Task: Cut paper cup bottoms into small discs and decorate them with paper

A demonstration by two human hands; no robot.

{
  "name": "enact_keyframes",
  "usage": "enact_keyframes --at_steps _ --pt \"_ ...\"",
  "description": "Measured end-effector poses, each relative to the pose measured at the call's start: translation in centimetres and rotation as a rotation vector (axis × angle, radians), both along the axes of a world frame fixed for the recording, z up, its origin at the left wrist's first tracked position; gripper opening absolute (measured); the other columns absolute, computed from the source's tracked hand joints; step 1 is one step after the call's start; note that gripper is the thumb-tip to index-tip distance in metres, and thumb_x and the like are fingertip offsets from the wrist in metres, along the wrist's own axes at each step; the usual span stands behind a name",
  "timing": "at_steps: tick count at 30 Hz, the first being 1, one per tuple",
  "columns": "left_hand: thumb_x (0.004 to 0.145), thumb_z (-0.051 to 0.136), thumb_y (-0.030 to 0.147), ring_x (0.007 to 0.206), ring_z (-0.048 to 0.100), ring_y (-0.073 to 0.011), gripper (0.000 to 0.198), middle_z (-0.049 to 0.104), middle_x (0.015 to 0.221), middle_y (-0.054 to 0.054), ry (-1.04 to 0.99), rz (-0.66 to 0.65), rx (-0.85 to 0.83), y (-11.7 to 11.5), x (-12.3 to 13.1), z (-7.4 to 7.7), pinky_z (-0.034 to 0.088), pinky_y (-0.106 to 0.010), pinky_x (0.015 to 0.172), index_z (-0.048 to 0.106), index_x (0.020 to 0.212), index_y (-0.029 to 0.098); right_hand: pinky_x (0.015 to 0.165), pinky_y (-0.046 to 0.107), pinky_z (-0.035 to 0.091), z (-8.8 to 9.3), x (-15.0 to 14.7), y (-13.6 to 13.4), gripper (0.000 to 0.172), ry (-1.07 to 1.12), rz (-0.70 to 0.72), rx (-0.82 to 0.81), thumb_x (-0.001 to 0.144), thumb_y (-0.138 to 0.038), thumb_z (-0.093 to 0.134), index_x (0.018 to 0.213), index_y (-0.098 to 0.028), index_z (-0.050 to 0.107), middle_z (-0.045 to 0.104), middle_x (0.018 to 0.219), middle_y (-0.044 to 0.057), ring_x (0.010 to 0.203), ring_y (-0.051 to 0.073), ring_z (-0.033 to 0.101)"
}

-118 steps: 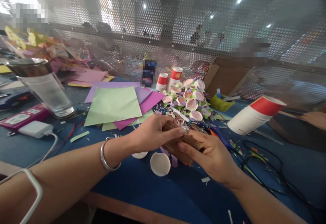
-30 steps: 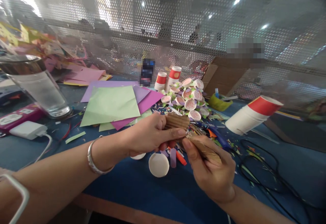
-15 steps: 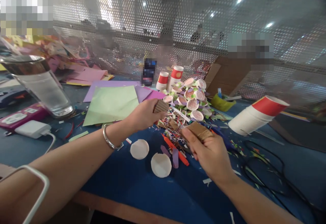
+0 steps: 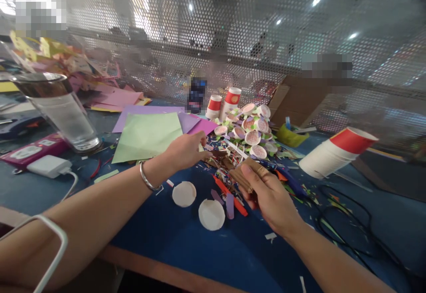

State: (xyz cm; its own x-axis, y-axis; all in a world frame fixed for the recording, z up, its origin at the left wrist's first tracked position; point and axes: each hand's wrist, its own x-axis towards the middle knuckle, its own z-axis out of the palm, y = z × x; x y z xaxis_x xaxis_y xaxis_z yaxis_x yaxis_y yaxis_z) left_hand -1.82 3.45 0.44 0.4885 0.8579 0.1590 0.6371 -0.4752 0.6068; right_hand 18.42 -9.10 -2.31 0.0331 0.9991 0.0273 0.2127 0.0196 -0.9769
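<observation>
The right hand (image 4: 274, 197) is gripping a piece of cardboard (image 4: 249, 174) between thumb and fingers. The left hand (image 4: 186, 151) is hovering beside the scraps (image 4: 240, 152), its thumb and forefinger parted. In front, two white discs (image 4: 212, 215) are lying near an orange pen (image 4: 240, 207) and a purple strip (image 4: 230, 206). Beyond the scraps, small round pieces (image 4: 253, 137) are sitting heaped before two upright cups (image 4: 214, 106). To the left, a green sheet (image 4: 148, 135) is covering part of some purple paper (image 4: 128, 112), and a glass (image 4: 71, 117) is standing beside it. To the right, stacked cups (image 4: 337, 153) are leaning and a black cable (image 4: 362, 233) is looping over the table (image 4: 159, 239).
</observation>
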Motion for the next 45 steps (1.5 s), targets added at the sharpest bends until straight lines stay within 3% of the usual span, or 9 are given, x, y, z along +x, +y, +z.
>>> enact_keyframes --at_steps 4,7,9,13,17,22,29,36,45 --pt "0.088 0.067 0.049 0.068 0.054 -0.0159 0.039 0.062 0.077 -0.002 -0.13 0.002 0.007 -1.8 0.5 0.8 0.034 -0.028 0.064 0.058 0.11 0.017 0.038 0.021 0.037 -0.3 0.0 0.1 0.045 0.064 -0.053 -0.008 0.095 -0.066 0.053 0.083 -0.022 0.058 0.054 0.056 -0.004 0.043 0.01 0.046" --pt "0.086 0.069 0.053 0.075 0.06 -0.0159 0.038 0.068 0.088 -0.005 -0.225 -0.273 -0.209 -4.0 1.5 0.8 0.042 -0.027 0.067 0.064 0.098 0.017 0.039 0.023 0.041 -0.1 -0.1 0.2 0.047 0.103 -0.057 0.027 0.093 -0.067 0.055 0.082 -0.022 0.061 0.057 0.057 -0.002 0.044 0.012 0.051" --pt "0.083 0.074 0.044 0.078 0.061 -0.0153 0.031 0.069 0.088 -0.004 -0.308 -0.392 -0.308 -5.1 2.1 0.6 0.044 -0.027 0.069 0.062 0.094 0.017 0.04 0.024 0.041 0.3 -0.3 0.1 0.048 0.08 -0.03 0.074 0.094 -0.067 0.054 0.076 -0.022 0.059 0.054 0.055 -0.002 0.044 0.012 0.049" --pt "0.081 0.069 0.022 0.068 0.054 -0.0099 0.015 0.06 0.072 0.003 -0.564 -0.341 -0.487 -5.7 2.3 0.7 0.044 -0.024 0.066 0.055 0.08 0.017 0.043 0.023 0.039 1.0 -0.4 -0.2 0.045 -0.033 -0.004 0.171 0.099 -0.059 0.052 0.073 -0.022 0.054 0.05 0.056 -0.004 0.047 0.011 0.046" --pt "0.08 0.063 0.014 0.066 0.058 -0.0106 0.01 0.062 0.069 0.002 -0.627 -0.41 -0.694 -5.2 1.8 1.2 0.047 -0.026 0.066 0.054 0.081 0.017 0.046 0.023 0.037 1.4 -0.1 -0.4 0.034 -0.147 -0.002 0.218 0.1 -0.05 0.057 0.082 -0.021 0.058 0.051 0.057 -0.005 0.049 0.01 0.047" --pt "0.091 0.063 0.032 0.065 0.056 -0.0103 0.019 0.06 0.07 0.001 -0.536 -0.469 -0.588 -4.9 1.4 1.2 0.045 -0.025 0.064 0.06 0.084 0.015 0.048 0.022 0.038 1.6 0.2 -0.8 0.032 -0.179 0.061 0.211 0.1 -0.048 0.056 0.084 -0.02 0.058 0.052 0.061 -0.005 0.05 0.009 0.049" --pt "0.098 0.057 0.046 0.069 0.059 -0.0118 0.034 0.064 0.074 -0.001 -0.319 -0.602 -0.435 -5.0 0.9 1.4 0.045 -0.023 0.064 0.063 0.083 0.016 0.047 0.02 0.038 1.9 0.4 -1.2 0.031 -0.131 0.347 0.07 0.099 -0.041 0.06 0.078 -0.018 0.059 0.06 0.065 -0.003 0.052 0.007 0.049" --pt "0.098 0.057 0.041 0.065 0.061 -0.0125 0.031 0.064 0.069 0.0 -0.338 -0.53 -0.42 -6.2 1.5 1.5 0.049 -0.024 0.064 0.057 0.078 0.018 0.043 0.021 0.029 2.4 0.0 -1.6 0.033 -0.09 0.295 0.184 0.098 -0.033 0.061 0.069 -0.019 0.059 0.051 0.055 -0.006 0.046 0.005 0.038" --pt "0.087 0.065 0.055 0.058 0.064 -0.015 0.039 0.061 0.066 -0.001 -0.723 -0.39 -0.879 -8.1 3.1 0.3 0.053 -0.028 0.057 0.053 0.08 0.018 0.044 0.021 0.031 2.8 0.2 -1.8 0.032 -0.019 0.214 0.202 0.095 -0.025 0.06 0.064 -0.019 0.057 0.05 0.057 -0.005 0.049 0.007 0.043"
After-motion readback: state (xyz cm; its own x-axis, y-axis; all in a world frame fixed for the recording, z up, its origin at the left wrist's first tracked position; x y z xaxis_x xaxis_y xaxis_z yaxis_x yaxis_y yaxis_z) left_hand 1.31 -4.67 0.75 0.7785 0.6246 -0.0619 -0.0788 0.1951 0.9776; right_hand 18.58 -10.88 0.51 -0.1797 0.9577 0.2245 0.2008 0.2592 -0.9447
